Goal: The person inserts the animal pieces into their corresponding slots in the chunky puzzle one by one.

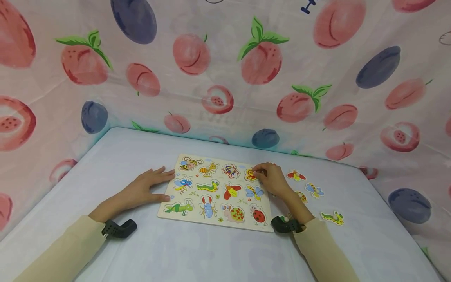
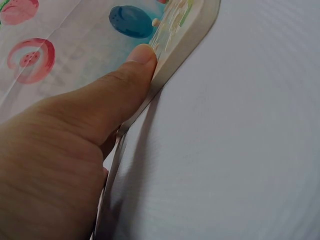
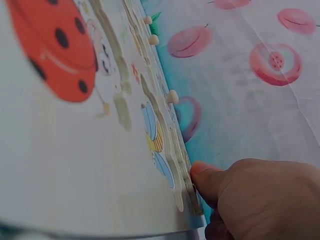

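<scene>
Three slips to watch for

The right hand (image 1: 273, 181) pinches a red-and-yellow piece (image 1: 249, 175) at the far right corner of the puzzle board (image 1: 197, 217); turned wrongly, I'd expect it to catch rather than sit flush. Outward of this hand, a loose caterpillar piece (image 1: 332, 217) lies on the worktop (image 1: 141, 254), where the sleeve (image 1: 325, 250) might sweep it. Across the board, the left hand (image 1: 142, 188), spread and unclenched, touches its edge; too lightly, and the board could skid.

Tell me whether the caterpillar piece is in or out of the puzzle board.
Out: the caterpillar piece lies on the white table, right of the puzzle board and apart from it.
</scene>
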`<state>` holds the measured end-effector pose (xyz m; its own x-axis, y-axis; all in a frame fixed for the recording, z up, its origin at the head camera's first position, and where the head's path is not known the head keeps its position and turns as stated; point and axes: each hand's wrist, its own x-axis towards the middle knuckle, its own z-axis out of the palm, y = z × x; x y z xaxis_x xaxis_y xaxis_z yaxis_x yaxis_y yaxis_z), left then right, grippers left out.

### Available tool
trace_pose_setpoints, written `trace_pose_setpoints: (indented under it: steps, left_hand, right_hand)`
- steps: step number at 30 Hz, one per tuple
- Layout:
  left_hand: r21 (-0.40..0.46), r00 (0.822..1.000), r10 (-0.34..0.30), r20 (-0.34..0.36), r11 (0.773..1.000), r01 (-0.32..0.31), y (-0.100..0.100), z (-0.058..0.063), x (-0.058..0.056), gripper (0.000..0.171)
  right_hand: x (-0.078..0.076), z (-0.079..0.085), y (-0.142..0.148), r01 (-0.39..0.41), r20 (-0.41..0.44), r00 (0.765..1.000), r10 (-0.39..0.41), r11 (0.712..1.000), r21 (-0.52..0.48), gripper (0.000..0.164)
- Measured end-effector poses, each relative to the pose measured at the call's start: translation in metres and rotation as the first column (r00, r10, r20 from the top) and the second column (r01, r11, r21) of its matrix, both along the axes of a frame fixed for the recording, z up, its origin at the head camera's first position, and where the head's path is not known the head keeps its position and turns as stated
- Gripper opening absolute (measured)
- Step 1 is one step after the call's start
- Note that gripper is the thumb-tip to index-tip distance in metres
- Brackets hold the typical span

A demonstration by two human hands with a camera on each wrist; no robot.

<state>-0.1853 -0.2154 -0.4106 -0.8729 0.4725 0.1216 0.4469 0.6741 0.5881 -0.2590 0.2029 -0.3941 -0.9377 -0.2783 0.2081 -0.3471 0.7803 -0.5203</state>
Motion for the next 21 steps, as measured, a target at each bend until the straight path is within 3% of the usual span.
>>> trace_pose_setpoints:
  steps: [21]
  left_hand:
    - [-0.007, 1.0, -0.003, 0.0, 1.0, 0.003, 0.0007, 0.0016, 0.0003, 0.078]
  right_hand:
    - [0.0018, 0.001, -0.0032, -0.001, 0.017, 1.0, 0.001, 1.0, -0.004, 0.013]
